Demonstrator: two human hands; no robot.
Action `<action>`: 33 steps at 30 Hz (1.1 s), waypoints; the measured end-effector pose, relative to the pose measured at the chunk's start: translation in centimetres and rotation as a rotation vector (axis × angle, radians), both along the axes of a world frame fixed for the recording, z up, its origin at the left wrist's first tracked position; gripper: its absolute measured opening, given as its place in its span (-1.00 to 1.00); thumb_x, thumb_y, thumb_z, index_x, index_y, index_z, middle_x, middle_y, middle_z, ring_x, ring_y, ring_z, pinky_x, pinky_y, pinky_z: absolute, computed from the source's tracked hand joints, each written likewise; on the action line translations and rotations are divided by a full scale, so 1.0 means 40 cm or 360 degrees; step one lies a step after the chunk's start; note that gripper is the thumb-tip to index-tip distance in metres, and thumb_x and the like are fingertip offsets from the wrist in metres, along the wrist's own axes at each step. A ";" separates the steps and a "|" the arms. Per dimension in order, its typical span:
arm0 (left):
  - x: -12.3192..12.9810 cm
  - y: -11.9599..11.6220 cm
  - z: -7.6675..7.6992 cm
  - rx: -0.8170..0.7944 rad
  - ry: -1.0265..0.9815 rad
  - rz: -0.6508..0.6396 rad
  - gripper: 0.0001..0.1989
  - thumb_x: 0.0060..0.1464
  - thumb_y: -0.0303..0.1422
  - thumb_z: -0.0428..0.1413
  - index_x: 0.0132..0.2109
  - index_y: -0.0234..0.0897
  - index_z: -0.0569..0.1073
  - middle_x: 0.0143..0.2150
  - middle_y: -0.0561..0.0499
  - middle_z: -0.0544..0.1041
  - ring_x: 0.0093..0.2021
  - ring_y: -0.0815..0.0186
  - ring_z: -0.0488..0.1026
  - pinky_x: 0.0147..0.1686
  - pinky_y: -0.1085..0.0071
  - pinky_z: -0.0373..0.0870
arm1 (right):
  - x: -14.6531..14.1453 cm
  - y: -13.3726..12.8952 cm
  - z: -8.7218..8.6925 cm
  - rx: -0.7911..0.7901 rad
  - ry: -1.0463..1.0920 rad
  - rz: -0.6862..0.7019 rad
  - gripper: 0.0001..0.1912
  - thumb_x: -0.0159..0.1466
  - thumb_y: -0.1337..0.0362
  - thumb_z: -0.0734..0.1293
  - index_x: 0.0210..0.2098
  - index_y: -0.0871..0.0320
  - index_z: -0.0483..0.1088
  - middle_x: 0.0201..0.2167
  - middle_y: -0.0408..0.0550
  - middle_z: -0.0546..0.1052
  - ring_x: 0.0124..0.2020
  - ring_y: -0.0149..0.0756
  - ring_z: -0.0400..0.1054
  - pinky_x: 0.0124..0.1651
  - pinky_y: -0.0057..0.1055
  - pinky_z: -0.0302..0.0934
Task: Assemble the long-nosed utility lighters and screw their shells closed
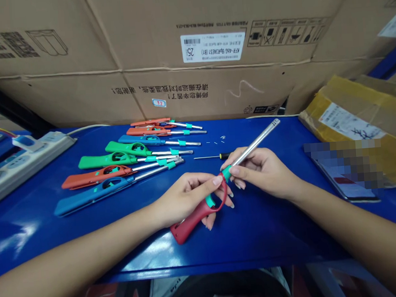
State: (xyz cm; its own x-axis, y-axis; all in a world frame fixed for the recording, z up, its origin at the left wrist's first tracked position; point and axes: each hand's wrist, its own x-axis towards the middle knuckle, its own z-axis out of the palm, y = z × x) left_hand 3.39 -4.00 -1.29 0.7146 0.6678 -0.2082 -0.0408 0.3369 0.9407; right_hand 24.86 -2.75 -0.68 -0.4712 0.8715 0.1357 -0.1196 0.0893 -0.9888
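A long-necked lighter (pixel 189 224) with a dark red handle and a silver tube is held between my two hands, tilted up to the right above the blue table. My left hand (pixel 191 196) is closed round its handle near the trigger loop, thumb on top. Fingers of my right hand (pixel 258 167) pinch the green tape (pixel 226 173) where the tube meets the handle. Behind my right fingers, a screwdriver (pixel 208 157) lies on the table, its handle partly hidden. Left of my hands several more lighters (pixel 107 160) in orange, green and blue lie in a row, with green tape on them.
At the left stands a white power strip (pixel 26 163) with plugs. A phone (pixel 342 174) and a yellow-taped parcel (pixel 362 123) are at the right. A large cardboard box (pixel 159 79) walls off the back of the blue table (pixel 151 253). Small white bits lie near the screwdriver.
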 end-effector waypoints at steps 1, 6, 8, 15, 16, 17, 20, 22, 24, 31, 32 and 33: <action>0.002 0.000 -0.003 -0.0013 -0.0013 0.0007 -0.58 0.28 -0.07 0.12 -0.23 -0.43 0.54 -0.28 -0.18 0.65 -0.63 0.43 0.48 -0.61 0.55 0.44 | -0.003 -0.002 -0.001 -0.0024 0.0009 -0.0011 -0.76 0.18 0.16 0.53 -0.29 0.19 0.50 -0.50 -0.18 0.49 -0.58 -0.49 0.33 -0.50 -0.49 0.26; 0.006 0.001 -0.011 -0.0074 -0.0105 -0.0001 -0.60 0.26 -0.09 0.15 -0.21 -0.43 0.57 -0.32 -0.13 0.64 -0.65 0.46 0.44 -0.64 0.56 0.39 | -0.006 -0.002 -0.001 -0.0116 0.0019 0.0014 -0.70 0.15 0.12 0.55 -0.34 0.19 0.47 -0.59 -0.23 0.47 -0.63 -0.48 0.32 -0.52 -0.48 0.25; 0.007 0.001 -0.013 -0.0129 -0.0146 -0.0011 -0.62 0.25 -0.11 0.16 -0.21 -0.42 0.57 -0.33 -0.11 0.63 -0.66 0.46 0.43 -0.67 0.57 0.36 | -0.006 0.000 0.002 -0.0122 0.0003 0.0029 -0.71 0.15 0.13 0.55 -0.35 0.20 0.46 -0.59 -0.22 0.49 -0.63 -0.48 0.33 -0.52 -0.49 0.25; 0.005 -0.002 -0.020 -0.0150 -0.0177 -0.0009 -0.64 0.28 -0.13 0.14 -0.23 -0.41 0.56 -0.39 -0.06 0.60 -0.68 0.48 0.39 -0.69 0.59 0.30 | -0.018 -0.008 -0.011 -0.0113 0.0047 -0.0006 -0.74 0.24 0.14 0.48 -0.34 0.21 0.44 -0.55 -0.20 0.49 -0.64 -0.52 0.32 -0.53 -0.50 0.22; 0.005 -0.002 -0.021 -0.0130 -0.0170 -0.0006 -0.63 0.28 -0.13 0.14 -0.24 -0.41 0.56 -0.41 -0.05 0.59 -0.68 0.49 0.38 -0.69 0.60 0.30 | -0.021 -0.011 -0.017 -0.0108 0.0067 -0.0016 -0.74 0.25 0.14 0.48 -0.34 0.21 0.44 -0.55 -0.20 0.48 -0.64 -0.52 0.31 -0.54 -0.50 0.20; 0.004 -0.003 -0.021 -0.0111 -0.0156 -0.0006 -0.62 0.28 -0.12 0.13 -0.25 -0.41 0.56 -0.43 -0.04 0.58 -0.69 0.50 0.37 -0.69 0.60 0.29 | -0.025 -0.014 -0.023 -0.0107 0.0086 -0.0030 -0.75 0.25 0.15 0.47 -0.33 0.21 0.44 -0.56 -0.22 0.47 -0.64 -0.53 0.30 -0.54 -0.51 0.20; 0.003 -0.005 -0.022 -0.0081 -0.0079 -0.0006 -0.58 0.28 -0.10 0.12 -0.25 -0.43 0.57 -0.48 -0.03 0.55 -0.70 0.50 0.35 -0.69 0.60 0.26 | -0.033 -0.024 -0.040 -0.0115 0.0111 -0.0066 -0.75 0.26 0.14 0.47 -0.32 0.20 0.43 -0.59 -0.24 0.43 -0.62 -0.50 0.29 -0.53 -0.50 0.19; 0.002 -0.008 -0.022 -0.0084 -0.0050 -0.0002 -0.57 0.28 -0.09 0.12 -0.24 -0.45 0.57 -0.50 -0.03 0.53 -0.71 0.50 0.33 -0.70 0.59 0.25 | -0.037 -0.030 -0.046 -0.0122 0.0100 -0.0076 -0.72 0.25 0.11 0.47 -0.32 0.19 0.42 -0.61 -0.24 0.43 -0.62 -0.49 0.28 -0.53 -0.48 0.20; 0.003 -0.009 -0.022 -0.0099 -0.0065 0.0002 -0.57 0.28 -0.10 0.12 -0.26 -0.46 0.56 -0.52 -0.02 0.52 -0.72 0.50 0.32 -0.71 0.60 0.24 | -0.042 -0.034 -0.045 -0.0118 0.0077 -0.0088 -0.70 0.25 0.08 0.47 -0.32 0.20 0.41 -0.62 -0.24 0.42 -0.62 -0.49 0.26 -0.53 -0.48 0.19; 0.007 0.015 -0.027 -0.0257 -0.0188 -0.0015 -0.61 0.25 -0.09 0.14 -0.23 -0.42 0.53 -0.41 -0.09 0.61 -0.70 0.42 0.41 -0.70 0.54 0.34 | -0.050 -0.037 -0.006 -0.0065 -0.0024 -0.0265 -0.66 0.24 0.03 0.46 -0.35 0.17 0.36 -0.59 -0.22 0.44 -0.63 -0.49 0.28 -0.54 -0.46 0.18; 0.005 0.019 -0.026 -0.0258 -0.0175 -0.0049 -0.59 0.25 -0.07 0.13 -0.19 -0.41 0.53 -0.40 -0.09 0.61 -0.69 0.40 0.43 -0.69 0.53 0.36 | -0.048 -0.036 -0.001 -0.0052 -0.0026 -0.0266 -0.66 0.24 0.04 0.47 -0.36 0.17 0.36 -0.59 -0.23 0.43 -0.63 -0.48 0.28 -0.54 -0.45 0.19; 0.002 0.022 -0.025 -0.0248 -0.0144 -0.0091 -0.57 0.26 -0.04 0.11 -0.14 -0.40 0.53 -0.40 -0.09 0.61 -0.68 0.39 0.44 -0.68 0.52 0.38 | -0.044 -0.035 0.003 -0.0046 -0.0031 -0.0279 -0.67 0.24 0.05 0.47 -0.36 0.17 0.37 -0.59 -0.23 0.43 -0.63 -0.48 0.27 -0.54 -0.45 0.19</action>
